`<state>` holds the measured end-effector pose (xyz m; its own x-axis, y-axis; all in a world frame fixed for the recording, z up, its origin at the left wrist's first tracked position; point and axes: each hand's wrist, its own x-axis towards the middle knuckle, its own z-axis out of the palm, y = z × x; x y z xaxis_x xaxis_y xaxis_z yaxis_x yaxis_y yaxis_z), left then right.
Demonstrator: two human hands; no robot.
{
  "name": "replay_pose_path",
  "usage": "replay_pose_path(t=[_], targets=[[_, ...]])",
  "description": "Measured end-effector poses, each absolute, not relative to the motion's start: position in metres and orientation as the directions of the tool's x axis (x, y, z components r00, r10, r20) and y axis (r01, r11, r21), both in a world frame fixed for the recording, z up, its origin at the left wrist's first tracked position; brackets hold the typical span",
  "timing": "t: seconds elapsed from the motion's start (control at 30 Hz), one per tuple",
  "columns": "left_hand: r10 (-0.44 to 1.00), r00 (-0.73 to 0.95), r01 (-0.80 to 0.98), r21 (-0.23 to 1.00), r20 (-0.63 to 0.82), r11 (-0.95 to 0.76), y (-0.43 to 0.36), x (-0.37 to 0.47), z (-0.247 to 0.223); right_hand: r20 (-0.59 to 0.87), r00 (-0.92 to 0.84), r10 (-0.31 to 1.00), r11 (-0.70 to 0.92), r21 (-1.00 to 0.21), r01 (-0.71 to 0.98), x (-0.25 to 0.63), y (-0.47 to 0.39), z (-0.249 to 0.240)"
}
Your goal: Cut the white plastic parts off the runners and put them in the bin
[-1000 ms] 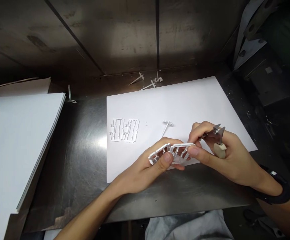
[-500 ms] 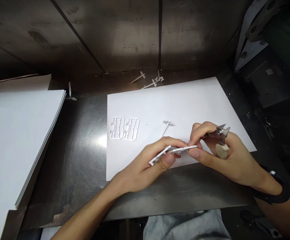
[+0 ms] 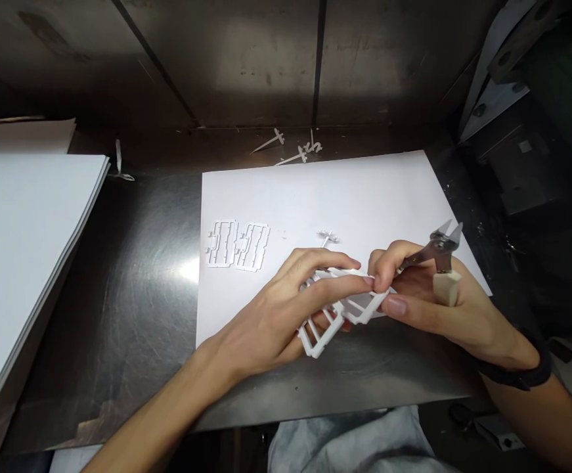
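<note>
Between my two hands I hold a pair of joined white plastic frames (image 3: 322, 332) with slotted openings, tilted above the front of a white paper sheet (image 3: 389, 197). My left hand (image 3: 270, 309) wraps over the frames, its fingers lying across their top. My right hand (image 3: 428, 305) pinches their right edge between thumb and fingers. Tucked in that same right hand is a pair of nippers (image 3: 442, 253), jaws pointing up and away from the frames. Two similar white frames (image 3: 239, 245) lie flat on the sheet at left. A white sprue piece (image 3: 329, 236) lies just beyond my left hand.
Several sprue scraps (image 3: 286, 151) lie behind the sheet near the metal wall (image 3: 246, 66). A stack of white paper (image 3: 24, 249) takes up the left side of the metal bench (image 3: 132, 282). Another thin white scrap (image 3: 121, 164) lies by the stack.
The joined frames have turned from nearly edge-on to showing their slotted face. My left fingers have shifted over the top of them. The nippers have tipped more upright in my right hand.
</note>
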<state>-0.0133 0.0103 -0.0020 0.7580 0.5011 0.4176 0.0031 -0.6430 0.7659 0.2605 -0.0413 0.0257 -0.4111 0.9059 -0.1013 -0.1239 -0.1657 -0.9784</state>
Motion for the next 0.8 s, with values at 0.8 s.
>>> replay_pose_path(t=[0.8], targets=[[0.524,0.756,0.193,0.631,0.392,-0.752,0.0053,-0.0131,-0.0045,-0.179,-0.409,0.895,-0.275,-0.943,-0.189,0.2547,-0.0407,0.0239]])
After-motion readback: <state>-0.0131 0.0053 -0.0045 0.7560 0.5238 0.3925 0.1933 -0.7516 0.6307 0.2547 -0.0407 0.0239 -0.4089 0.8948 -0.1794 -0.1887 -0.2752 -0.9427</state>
